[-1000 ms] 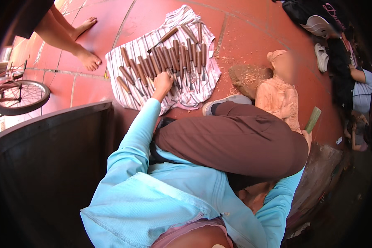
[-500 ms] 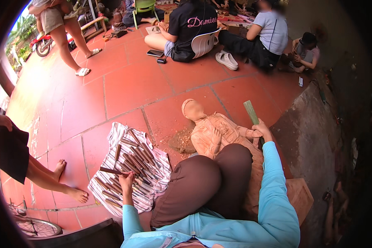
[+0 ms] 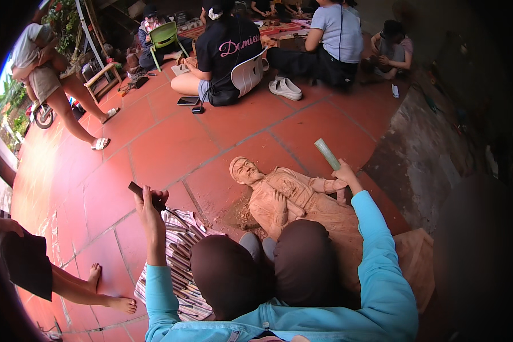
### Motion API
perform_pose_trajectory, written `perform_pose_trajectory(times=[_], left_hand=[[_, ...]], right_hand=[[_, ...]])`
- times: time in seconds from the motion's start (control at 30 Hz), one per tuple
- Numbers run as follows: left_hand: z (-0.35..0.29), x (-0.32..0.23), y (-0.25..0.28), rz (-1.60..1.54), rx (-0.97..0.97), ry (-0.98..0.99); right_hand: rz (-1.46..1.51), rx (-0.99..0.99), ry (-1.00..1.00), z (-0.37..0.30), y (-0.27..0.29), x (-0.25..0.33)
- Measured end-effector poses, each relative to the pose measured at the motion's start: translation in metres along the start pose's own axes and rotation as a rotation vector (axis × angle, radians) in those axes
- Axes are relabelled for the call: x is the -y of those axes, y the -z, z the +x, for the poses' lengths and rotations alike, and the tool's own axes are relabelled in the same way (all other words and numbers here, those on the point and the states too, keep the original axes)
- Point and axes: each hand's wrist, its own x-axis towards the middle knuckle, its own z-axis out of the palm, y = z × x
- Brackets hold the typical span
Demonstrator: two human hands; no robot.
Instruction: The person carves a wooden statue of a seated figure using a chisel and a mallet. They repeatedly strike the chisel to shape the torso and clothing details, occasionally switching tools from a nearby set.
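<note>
A carved wooden figure of a person in a cap lies on its back beyond my knees, one carved hand on its chest. My left hand is raised over the cloth and grips a carving chisel by its dark handle, the thin metal shaft pointing right. Under it, a striped cloth holds several wood-handled carving tools, partly hidden by my knee. My right hand is closed around a flat, pale green stick, held up beside the figure's forearm.
Wood chips lie beside the figure. A barefoot person stands close at the left. Ahead sit several people, one on a white chair, near white clogs. Another person stands at the far left. Rough concrete borders the red tiles.
My left hand has lifted from the tools with a chisel, which has turned from lying level to tilted. My right hand still holds the green stick. The view has shifted.
</note>
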Motion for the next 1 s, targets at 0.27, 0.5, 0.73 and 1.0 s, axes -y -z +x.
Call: perform_pose_trajectory(times=[0.27,0.5,0.73,1.0], left_hand=[[0.014,-0.003,-0.189,0.118,0.569,0.084],[0.027,0.053,-0.294,0.118,0.819,0.314],[0.038,0.122,-0.313,-0.03,0.716,0.572],[0.052,0.184,-0.287,-0.163,0.481,0.667]], right_hand=[[0.131,0.036,0.047,-0.007,-0.001,-0.001],[0.209,0.107,0.044,-0.011,-0.002,0.0],[0.317,0.147,-0.113,-0.018,0.0,0.008],[0.305,0.099,-0.035,-0.026,0.008,0.025]])
